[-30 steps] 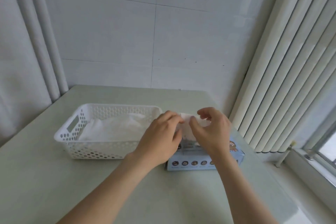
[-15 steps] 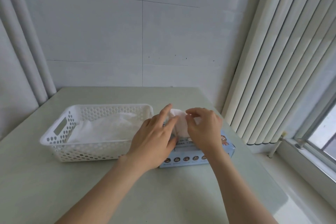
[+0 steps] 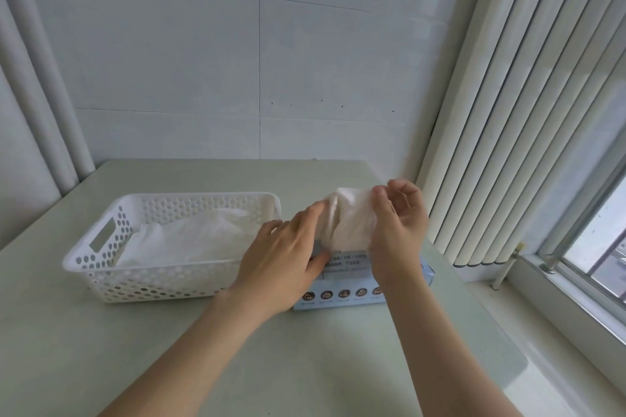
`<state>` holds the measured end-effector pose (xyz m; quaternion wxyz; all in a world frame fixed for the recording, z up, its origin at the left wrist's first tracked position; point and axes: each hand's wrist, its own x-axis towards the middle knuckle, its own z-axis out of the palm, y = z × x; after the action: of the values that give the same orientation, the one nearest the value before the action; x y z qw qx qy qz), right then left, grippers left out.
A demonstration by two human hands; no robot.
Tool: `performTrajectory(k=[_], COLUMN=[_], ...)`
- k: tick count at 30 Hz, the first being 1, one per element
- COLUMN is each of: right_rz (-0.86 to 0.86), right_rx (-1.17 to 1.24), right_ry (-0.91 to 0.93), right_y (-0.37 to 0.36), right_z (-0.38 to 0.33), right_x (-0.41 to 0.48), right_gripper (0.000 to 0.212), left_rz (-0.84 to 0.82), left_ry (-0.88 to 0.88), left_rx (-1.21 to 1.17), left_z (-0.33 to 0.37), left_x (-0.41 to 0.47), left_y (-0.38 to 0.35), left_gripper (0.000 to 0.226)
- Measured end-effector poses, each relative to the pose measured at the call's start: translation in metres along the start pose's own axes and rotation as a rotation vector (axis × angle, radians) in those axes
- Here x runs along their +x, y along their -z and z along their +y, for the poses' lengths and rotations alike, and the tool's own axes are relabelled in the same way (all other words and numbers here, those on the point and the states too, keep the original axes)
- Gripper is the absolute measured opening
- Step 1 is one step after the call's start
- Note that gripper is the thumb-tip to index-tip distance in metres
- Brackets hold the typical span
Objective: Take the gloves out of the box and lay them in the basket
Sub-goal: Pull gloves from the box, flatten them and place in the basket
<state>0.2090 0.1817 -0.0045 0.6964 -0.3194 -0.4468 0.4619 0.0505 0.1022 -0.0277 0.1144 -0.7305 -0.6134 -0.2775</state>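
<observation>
A light blue glove box (image 3: 342, 300) lies on the table, right of a white perforated basket (image 3: 111, 276). Thin white gloves (image 3: 189, 240) lie piled inside the basket. A crumpled white glove (image 3: 349, 223) sticks up out of the box's top slot. My right hand (image 3: 398, 223) pinches the glove's upper right edge. My left hand (image 3: 284, 257) rests on the box's left end, its fingertips touching the glove's left side. Both hands hide most of the box top.
The pale green table (image 3: 101, 355) reaches to a white wall at the back. Vertical blinds (image 3: 528, 112) hang close on the right, with a window sill (image 3: 576, 298) below them. Grey curtain folds (image 3: 30, 105) stand at the left.
The glove has come further up out of the box, drawn by my right hand. My left hand has sunk onto the box end. The view has shifted slightly.
</observation>
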Motion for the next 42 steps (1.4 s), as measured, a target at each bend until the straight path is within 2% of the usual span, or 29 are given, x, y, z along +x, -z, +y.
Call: performTrajectory(k=[3, 7, 13, 15, 18, 22, 25, 29, 32, 37, 42], right_rz=[0.028, 0.052, 0.006, -0.007, -0.064, -0.002, 0.123, 0.266, 0.235, 0.07, 0.118], right_rx=[0.095, 0.104, -0.22, -0.254, -0.245, -0.103, -0.037, -0.081, -0.076, -0.167, -0.173], right_ry=[-0.081, -0.066, 0.383, 0.44, 0.411, 0.217, 0.077, 0.09, 0.062, -0.06, -0.014], right_y=[0.004, 0.006, 0.001, -0.001, -0.004, -0.002, 0.006, 0.012, 0.014, 0.019, 0.02], right_z=[-0.004, -0.011, -0.025, -0.03, -0.035, -0.035, -0.034, -0.031, -0.026, -0.01, -0.008], right_x=[0.005, 0.009, 0.004, 0.0, -0.003, 0.002, 0.013, 0.021, 0.023, 0.018, 0.016], right_gripper=[0.018, 0.018, 0.014, 0.011, 0.011, 0.009, 0.008, 0.02, 0.014, 0.03, 0.023], left_rz=[-0.022, -0.019, 0.065, 0.062, 0.011, -0.069, -0.123, -0.105, -0.149, -0.237, -0.223], left_ry=[-0.022, -0.025, 0.011, 0.029, 0.05, 0.039, 0.028, 0.023, -0.019, -0.033, 0.026], left_rx=[0.029, 0.002, -0.177, -0.297, -0.423, -0.256, -0.031, 0.123, 0.172, 0.256, 0.377], left_z=[0.0, 0.0, 0.003, 0.009, 0.018, 0.018, 0.02, 0.028, 0.029, 0.033, 0.037], left_x=[-0.002, -0.002, 0.004, 0.005, 0.005, 0.002, 0.002, 0.007, 0.008, 0.003, 0.007], left_y=[-0.001, 0.0, 0.006, 0.009, 0.01, 0.004, -0.002, -0.008, -0.015, -0.017, -0.02], left_gripper=[0.066, 0.054, 0.058, 0.064, 0.074, 0.085, 0.077, 0.063, 0.067, 0.067, 0.063])
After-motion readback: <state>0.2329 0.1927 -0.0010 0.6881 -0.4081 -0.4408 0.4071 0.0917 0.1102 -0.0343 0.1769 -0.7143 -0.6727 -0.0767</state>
